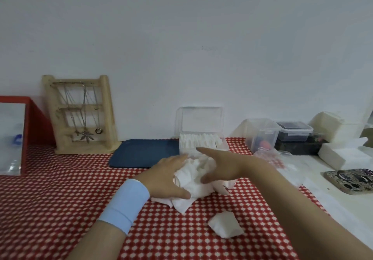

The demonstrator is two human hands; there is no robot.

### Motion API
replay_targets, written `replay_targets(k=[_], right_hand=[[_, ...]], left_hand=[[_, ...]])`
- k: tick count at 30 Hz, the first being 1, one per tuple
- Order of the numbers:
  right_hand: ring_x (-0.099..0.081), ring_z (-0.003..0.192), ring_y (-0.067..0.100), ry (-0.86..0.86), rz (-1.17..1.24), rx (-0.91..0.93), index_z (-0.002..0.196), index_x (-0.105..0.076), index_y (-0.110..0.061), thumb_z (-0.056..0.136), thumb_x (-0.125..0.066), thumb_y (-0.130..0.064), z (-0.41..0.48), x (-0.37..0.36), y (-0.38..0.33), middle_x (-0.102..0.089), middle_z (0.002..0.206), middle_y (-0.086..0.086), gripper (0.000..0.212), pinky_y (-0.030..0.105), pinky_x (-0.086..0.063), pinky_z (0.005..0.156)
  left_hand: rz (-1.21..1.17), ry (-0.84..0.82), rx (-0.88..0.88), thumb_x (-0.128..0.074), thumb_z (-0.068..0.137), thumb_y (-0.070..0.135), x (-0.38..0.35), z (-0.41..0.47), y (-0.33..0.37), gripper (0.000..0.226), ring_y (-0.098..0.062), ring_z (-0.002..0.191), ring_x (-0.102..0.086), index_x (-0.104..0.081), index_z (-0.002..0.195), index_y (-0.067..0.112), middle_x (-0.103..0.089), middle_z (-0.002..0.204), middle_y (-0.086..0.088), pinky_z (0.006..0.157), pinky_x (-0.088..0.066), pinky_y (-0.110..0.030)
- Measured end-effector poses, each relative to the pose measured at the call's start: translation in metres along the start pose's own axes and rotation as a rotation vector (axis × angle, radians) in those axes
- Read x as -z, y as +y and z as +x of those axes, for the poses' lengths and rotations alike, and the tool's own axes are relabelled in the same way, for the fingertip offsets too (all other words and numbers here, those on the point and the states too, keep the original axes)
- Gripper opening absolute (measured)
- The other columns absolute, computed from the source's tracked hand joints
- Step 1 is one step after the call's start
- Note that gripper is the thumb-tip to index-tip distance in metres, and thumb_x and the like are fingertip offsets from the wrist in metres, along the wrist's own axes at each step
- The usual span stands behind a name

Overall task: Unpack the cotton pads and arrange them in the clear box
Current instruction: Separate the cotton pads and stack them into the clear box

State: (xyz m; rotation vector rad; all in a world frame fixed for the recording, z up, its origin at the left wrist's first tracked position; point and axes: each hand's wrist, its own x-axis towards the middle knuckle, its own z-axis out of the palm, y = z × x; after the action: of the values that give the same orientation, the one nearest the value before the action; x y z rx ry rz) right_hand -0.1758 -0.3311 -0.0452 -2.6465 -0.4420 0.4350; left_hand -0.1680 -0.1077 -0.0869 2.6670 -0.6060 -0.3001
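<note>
1. The left hand [167, 176], with a light blue wristband [126, 205], lies spread on the left flank of the loose heap of white cotton pads [194, 176] at centre frame. The right hand [224, 166] presses the right flank, forefinger straight and thumb against the heap. The farther fingers are hidden, and neither hand pinches a single pad.
2. The clear plastic box [201, 146], its lid upright, stands just behind the heap and holds a row of pads on edge.
3. Step judged: gathering the heap into a stack. Press evenly from both sides, square the edges on the red-checked counter [60, 199], then lift the stack as one block.
4. One stray white pad [225, 226] lies apart at lower centre; it will need collecting separately.
5. Nearby are a dark blue tray [145, 152] left of the box, a wooden jewellery stand [80, 114] at far left and a patterned phone [351, 181] at the right edge. The box's front wall, close to the heap, has to be cleared on the way in.
</note>
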Motion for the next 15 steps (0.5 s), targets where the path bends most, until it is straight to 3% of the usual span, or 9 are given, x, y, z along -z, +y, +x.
replay_targets(k=[2,5,6,8,11,15], right_hand=[[-0.036,0.144,0.014,0.104,-0.014,0.007,0.153,-0.035,-0.04,0.084,-0.076,-0.044,-0.011,0.008,-0.003,-0.034,0.158,-0.014,0.08,0.038,-0.034,0.115],[-0.058,0.11,0.003,0.258,-0.131,0.126,0.117,-0.067,-0.038,0.087,-0.074,-0.031,-0.024,0.012,-0.003,-0.059,0.123,-0.019,0.032,0.024,-0.047,0.093],[-0.061,0.098,0.0,0.199,-0.12,0.117,0.108,-0.071,-0.037,0.087,-0.075,-0.026,-0.034,0.012,-0.009,-0.064,0.11,-0.021,0.024,0.022,-0.05,0.086],[-0.065,0.093,0.001,0.026,-0.157,0.095,0.105,-0.074,-0.036,0.084,-0.078,-0.021,-0.039,0.005,-0.015,-0.069,0.103,-0.021,0.026,0.024,-0.055,0.089],[-0.065,0.108,0.01,-0.224,-0.22,0.039,0.126,-0.068,-0.031,0.083,-0.081,-0.02,-0.04,-0.014,-0.016,-0.068,0.121,-0.013,0.046,0.03,-0.052,0.099],[-0.062,0.109,0.015,-0.302,-0.283,-0.003,0.133,-0.065,-0.028,0.085,-0.079,-0.022,-0.041,-0.03,-0.017,-0.064,0.127,-0.006,0.05,0.026,-0.051,0.091]], left_hand=[[0.01,0.134,-0.032,-0.077,0.08,0.054,0.008,-0.007,0.008,0.104,-0.013,0.154,-0.009,-0.012,0.16,0.04,-0.012,0.166,0.016,0.124,-0.019,-0.037],[-0.076,0.319,-0.127,-0.074,0.086,0.05,0.009,-0.013,0.027,0.071,-0.004,0.14,-0.027,-0.039,0.147,0.041,-0.034,0.149,0.02,0.109,-0.03,-0.025],[-0.097,0.342,-0.148,-0.073,0.087,0.047,0.006,-0.015,0.032,0.059,-0.002,0.133,-0.034,-0.047,0.139,0.04,-0.041,0.14,0.021,0.105,-0.034,-0.023],[-0.122,0.342,-0.177,-0.071,0.088,0.043,0.0,-0.016,0.041,0.036,0.0,0.116,-0.049,-0.059,0.122,0.039,-0.051,0.124,0.022,0.099,-0.046,-0.026],[-0.179,0.278,-0.161,-0.066,0.093,0.038,-0.009,-0.021,0.05,0.014,-0.002,0.097,-0.061,-0.067,0.107,0.036,-0.062,0.109,0.019,0.09,-0.054,-0.024],[-0.227,0.226,-0.107,-0.063,0.094,0.026,-0.016,-0.023,0.044,0.015,-0.003,0.088,-0.066,-0.07,0.104,0.035,-0.068,0.101,0.016,0.083,-0.053,-0.016]])
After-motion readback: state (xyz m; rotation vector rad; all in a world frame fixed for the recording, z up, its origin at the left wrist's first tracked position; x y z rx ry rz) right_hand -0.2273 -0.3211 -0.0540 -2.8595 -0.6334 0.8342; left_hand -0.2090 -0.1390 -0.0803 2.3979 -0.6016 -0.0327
